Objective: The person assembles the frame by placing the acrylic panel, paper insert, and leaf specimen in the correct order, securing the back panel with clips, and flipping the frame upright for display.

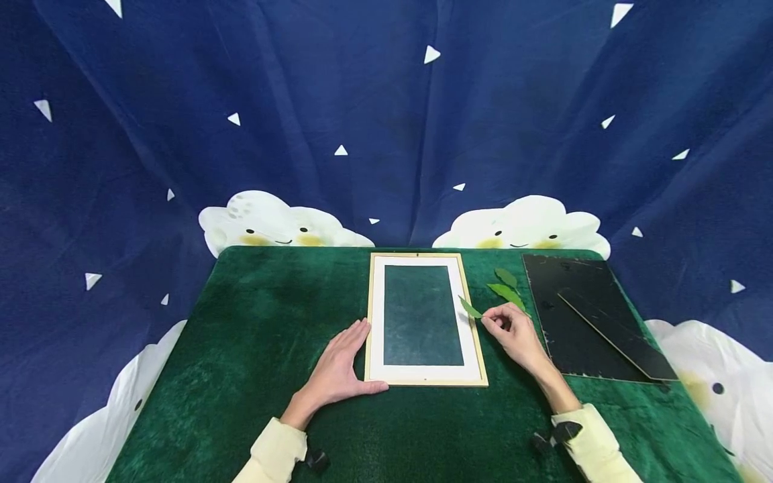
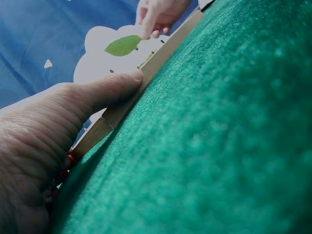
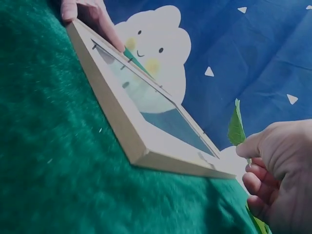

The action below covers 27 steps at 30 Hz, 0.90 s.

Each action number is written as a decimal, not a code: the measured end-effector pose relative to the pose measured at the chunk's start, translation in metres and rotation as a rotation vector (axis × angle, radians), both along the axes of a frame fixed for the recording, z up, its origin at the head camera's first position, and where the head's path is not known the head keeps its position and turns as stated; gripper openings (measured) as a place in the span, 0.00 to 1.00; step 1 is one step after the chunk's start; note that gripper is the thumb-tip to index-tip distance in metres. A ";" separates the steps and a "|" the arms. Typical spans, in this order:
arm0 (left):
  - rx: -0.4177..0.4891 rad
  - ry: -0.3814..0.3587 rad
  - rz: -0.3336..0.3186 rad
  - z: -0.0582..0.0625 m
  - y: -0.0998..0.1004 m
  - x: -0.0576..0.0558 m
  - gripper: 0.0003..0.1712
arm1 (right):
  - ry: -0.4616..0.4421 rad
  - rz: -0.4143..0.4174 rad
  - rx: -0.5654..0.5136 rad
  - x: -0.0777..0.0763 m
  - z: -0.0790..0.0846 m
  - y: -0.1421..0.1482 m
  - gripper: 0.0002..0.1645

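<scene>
Curtained nook, blue drape (image 1: 386, 154), green tablecloth (image 1: 290, 295)

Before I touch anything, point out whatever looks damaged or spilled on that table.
The black board at the table's right looks worn: pale flecks mark its edges, as if the dark surface were chipped. Nothing looks spilled, and the wooden frame shows no obvious break.

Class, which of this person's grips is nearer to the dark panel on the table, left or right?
Right. The right grip, pinching a leaf, is just left of the panel; the left grip is farther off, at the left edge of the wooden frame.
</scene>
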<state>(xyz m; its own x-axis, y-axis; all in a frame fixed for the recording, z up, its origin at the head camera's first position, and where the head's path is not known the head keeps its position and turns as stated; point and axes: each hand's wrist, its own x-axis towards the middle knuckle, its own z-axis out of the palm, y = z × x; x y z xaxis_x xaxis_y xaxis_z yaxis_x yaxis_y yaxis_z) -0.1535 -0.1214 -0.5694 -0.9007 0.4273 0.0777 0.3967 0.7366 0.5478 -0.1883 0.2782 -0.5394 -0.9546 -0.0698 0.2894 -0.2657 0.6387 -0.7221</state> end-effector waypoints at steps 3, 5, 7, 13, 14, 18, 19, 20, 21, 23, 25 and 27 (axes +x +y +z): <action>-0.007 -0.002 -0.003 0.000 0.000 0.000 0.75 | 0.018 0.018 0.015 -0.011 0.002 -0.010 0.02; -0.009 -0.007 0.001 0.001 -0.001 0.000 0.75 | 0.047 0.026 0.039 -0.019 0.004 -0.016 0.03; -0.009 -0.010 0.006 0.001 -0.001 0.000 0.75 | 0.080 0.030 0.066 -0.028 0.007 -0.022 0.03; -0.009 -0.010 0.005 0.002 0.000 -0.001 0.74 | 0.102 0.019 0.132 -0.053 0.009 -0.037 0.02; -0.007 -0.006 0.002 0.002 0.001 -0.001 0.74 | 0.091 0.012 0.132 -0.057 0.009 -0.039 0.02; -0.009 0.006 -0.009 0.002 0.003 -0.002 0.74 | 0.042 0.004 0.130 -0.069 0.007 -0.047 0.04; -0.006 0.007 -0.010 0.003 0.003 -0.002 0.74 | 0.032 0.006 0.121 -0.071 0.006 -0.049 0.04; -0.006 0.005 -0.010 0.003 0.003 -0.001 0.74 | 0.024 0.008 0.119 -0.074 0.005 -0.051 0.05; -0.002 0.004 -0.011 0.003 0.003 -0.001 0.74 | 0.017 0.013 0.118 -0.077 0.005 -0.053 0.05; 0.012 0.007 -0.010 0.004 0.002 0.000 0.73 | 0.006 0.022 0.118 -0.081 0.004 -0.057 0.04; 0.020 0.009 -0.009 0.004 0.001 0.001 0.73 | 0.000 0.035 0.120 -0.085 0.003 -0.060 0.04; 0.022 0.008 -0.007 0.003 0.001 0.001 0.73 | -0.010 0.050 0.138 -0.089 0.002 -0.064 0.04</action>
